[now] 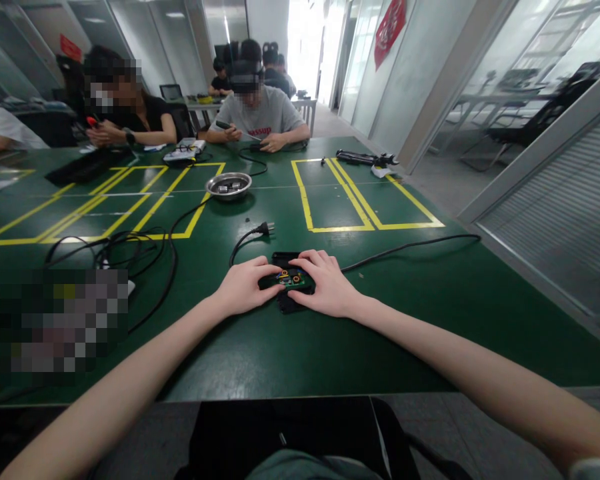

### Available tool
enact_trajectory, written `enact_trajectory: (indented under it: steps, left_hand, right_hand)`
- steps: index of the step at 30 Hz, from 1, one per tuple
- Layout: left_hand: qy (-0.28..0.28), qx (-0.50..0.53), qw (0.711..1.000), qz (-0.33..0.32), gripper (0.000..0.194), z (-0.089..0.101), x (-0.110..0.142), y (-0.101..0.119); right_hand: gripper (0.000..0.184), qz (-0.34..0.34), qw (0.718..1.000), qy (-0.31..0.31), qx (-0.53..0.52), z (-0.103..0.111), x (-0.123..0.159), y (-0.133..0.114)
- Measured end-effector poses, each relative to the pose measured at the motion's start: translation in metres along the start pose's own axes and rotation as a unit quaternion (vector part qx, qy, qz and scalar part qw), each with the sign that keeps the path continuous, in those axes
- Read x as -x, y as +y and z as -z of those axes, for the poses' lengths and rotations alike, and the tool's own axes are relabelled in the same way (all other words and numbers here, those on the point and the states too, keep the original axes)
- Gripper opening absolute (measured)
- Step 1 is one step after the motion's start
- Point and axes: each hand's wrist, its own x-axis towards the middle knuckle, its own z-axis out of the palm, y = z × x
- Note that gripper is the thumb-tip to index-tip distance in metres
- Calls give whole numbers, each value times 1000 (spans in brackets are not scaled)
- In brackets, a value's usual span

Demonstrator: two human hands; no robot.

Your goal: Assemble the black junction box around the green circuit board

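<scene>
A small green circuit board point(294, 283) with copper-coloured ring coils lies between my two hands, in the middle of the table's near part. My left hand point(245, 285) pinches its left side between thumb and fingers. From the right, my right hand point(327, 283) grips the other side, thumb nearest me. Black plastic casing point(291, 306) shows under and in front of the board, and another dark casing edge point(284, 256) shows behind it. My fingers hide part of the board and casing. A black cable point(410, 246) runs off to the right of my right hand.
A power plug point(264, 229) on a short cord lies beyond my left hand. Farther back stands a metal bowl point(229, 186) with silvery parts. Tangled black cables point(125, 248) and a blurred-out object point(65, 320) are at left. A tripod point(365, 159) lies far right. People sit opposite.
</scene>
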Motion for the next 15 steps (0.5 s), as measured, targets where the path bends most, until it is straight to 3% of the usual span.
enact_trajectory:
  steps: [15]
  left_hand:
    - [-4,10,1000,-5,31,0,0,-4]
  right_hand:
    - [52,12,1000,-14,-8,4,-2,3]
